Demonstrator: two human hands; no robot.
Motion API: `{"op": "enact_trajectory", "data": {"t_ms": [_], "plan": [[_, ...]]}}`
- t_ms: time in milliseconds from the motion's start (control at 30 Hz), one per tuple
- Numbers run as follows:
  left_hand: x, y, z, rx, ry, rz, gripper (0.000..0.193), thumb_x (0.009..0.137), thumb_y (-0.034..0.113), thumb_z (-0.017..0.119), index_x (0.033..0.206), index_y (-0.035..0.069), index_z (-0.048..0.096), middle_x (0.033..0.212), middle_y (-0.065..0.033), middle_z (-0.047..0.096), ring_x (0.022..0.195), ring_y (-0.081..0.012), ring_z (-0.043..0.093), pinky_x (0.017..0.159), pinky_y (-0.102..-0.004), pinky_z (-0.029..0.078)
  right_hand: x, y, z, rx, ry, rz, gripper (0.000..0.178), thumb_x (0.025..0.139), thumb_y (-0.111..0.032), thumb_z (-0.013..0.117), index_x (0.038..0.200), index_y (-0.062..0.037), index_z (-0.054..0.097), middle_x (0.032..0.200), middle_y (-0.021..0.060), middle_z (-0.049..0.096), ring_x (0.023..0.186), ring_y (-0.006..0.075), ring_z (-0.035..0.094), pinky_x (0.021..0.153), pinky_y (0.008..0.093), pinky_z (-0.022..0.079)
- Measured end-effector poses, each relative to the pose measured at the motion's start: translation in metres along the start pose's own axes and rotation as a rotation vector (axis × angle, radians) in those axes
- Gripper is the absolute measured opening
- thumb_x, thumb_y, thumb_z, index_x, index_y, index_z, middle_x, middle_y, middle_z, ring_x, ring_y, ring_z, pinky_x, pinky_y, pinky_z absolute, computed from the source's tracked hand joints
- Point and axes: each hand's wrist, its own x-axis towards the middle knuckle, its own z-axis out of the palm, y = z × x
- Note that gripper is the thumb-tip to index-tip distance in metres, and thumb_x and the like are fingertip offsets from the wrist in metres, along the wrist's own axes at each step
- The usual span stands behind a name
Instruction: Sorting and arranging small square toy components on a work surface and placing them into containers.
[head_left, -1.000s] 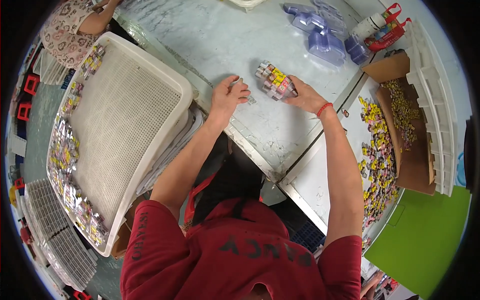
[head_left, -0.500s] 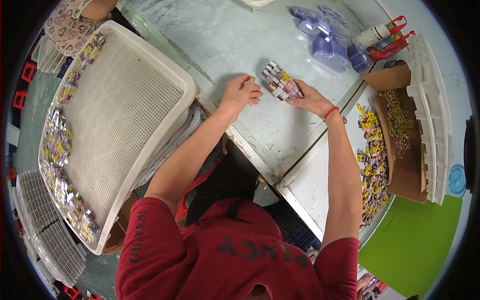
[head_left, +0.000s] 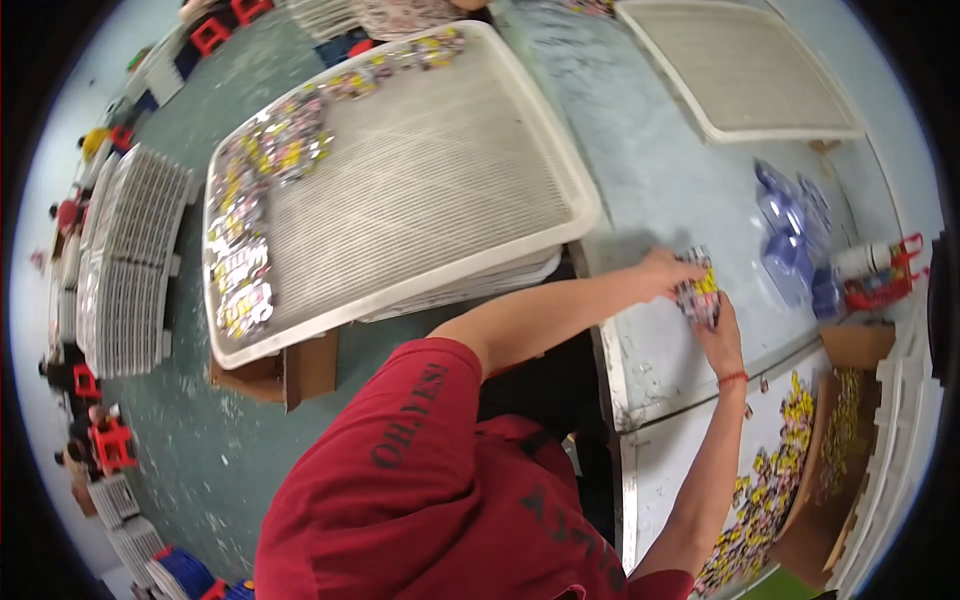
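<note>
A stack of small colourful packets (head_left: 699, 288) stands on the pale table top (head_left: 690, 180), held between both hands. My left hand (head_left: 664, 272) grips its near-left side and my right hand (head_left: 718, 334) wraps it from below. A red band circles my right wrist. A big white ribbed tray (head_left: 420, 180) lies to the left of the hands, with several similar shiny packets (head_left: 250, 220) strewn along its far edge.
Clear bluish plastic bags (head_left: 790, 235) and a red-and-white tool (head_left: 875, 275) lie right of the hands. A cardboard box (head_left: 850, 440) and a heap of yellow packets (head_left: 770, 480) sit lower right. Another white tray (head_left: 740, 70) lies at the top. Stacked trays (head_left: 120, 260) stand on the floor at left.
The view has swung round, so the tray and table now sit higher and more to the left. Both hands have closed together on the packet stack, which was in my right hand alone.
</note>
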Motion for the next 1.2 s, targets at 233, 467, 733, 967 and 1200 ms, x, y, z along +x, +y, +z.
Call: {"op": "enact_trajectory", "data": {"t_ms": [233, 467, 733, 967, 1200], "plan": [[-0.056, 0.01, -0.001, 0.029, 0.004, 0.113, 0.043, 0.074, 0.024, 0.073, 0.098, -0.01, 0.061, 0.088, -0.014, 0.064, 0.074, -0.0209, 0.064, 0.061, -0.0331, 0.055, -0.036, -0.024, -0.006, -0.138, 0.173, -0.205, 0.074, 0.073, -0.001, 0.068, 0.138, 0.0026, 0.033, 0.125, 0.0252, 0.049, 0.117, 0.0411, 0.046, 0.099, 0.0432, 0.04], [-0.129, 0.054, -0.049, -0.092, 0.101, 0.349, 0.05, 0.075, 0.03, 0.075, 0.106, -0.007, 0.06, 0.091, -0.0117, 0.063, 0.075, -0.0184, 0.062, 0.066, -0.0312, 0.053, -0.061, -0.133, -0.027, -0.068, 0.288, -0.343, 0.094, 0.065, -0.007, 0.081, 0.143, -0.0008, 0.028, 0.135, 0.0213, 0.043, 0.117, 0.0345, 0.047, 0.098, 0.0397, 0.041], [-0.248, 0.093, -0.234, -0.263, 0.547, 0.625, 0.038, 0.083, 0.025, 0.069, 0.102, -0.006, 0.058, 0.091, -0.012, 0.064, 0.081, -0.0206, 0.066, 0.069, -0.0319, 0.058, -0.072, -0.146, 0.003, 0.065, 0.346, -0.499, 0.093, 0.07, -0.018, 0.081, 0.145, -0.0043, 0.028, 0.134, 0.0165, 0.045, 0.105, 0.0264, 0.05, 0.082, 0.0365, 0.047], [-0.305, 0.075, -0.379, -0.293, 1.106, 0.621, 0.028, 0.078, 0.022, 0.074, 0.088, -0.001, 0.061, 0.087, -0.0084, 0.064, 0.068, -0.0163, 0.062, 0.051, -0.0299, 0.054, -0.083, -0.118, 0.036, 0.083, 0.261, -0.439, 0.089, 0.072, -0.018, 0.079, 0.145, -0.0064, 0.029, 0.13, 0.015, 0.049, 0.101, 0.0252, 0.052, 0.074, 0.035, 0.047], [-0.296, 0.079, -0.44, -0.541, 1.231, 0.493, 0.021, 0.081, 0.018, 0.071, 0.091, 0.005, 0.059, 0.084, -0.0055, 0.062, 0.071, -0.0209, 0.058, 0.053, -0.0414, 0.048, -0.095, -0.1, 0.044, 0.103, 0.2, -0.32, 0.084, 0.074, -0.013, 0.077, 0.143, -0.005, 0.03, 0.129, 0.0158, 0.05, 0.104, 0.0274, 0.053, 0.083, 0.0374, 0.046]]}}
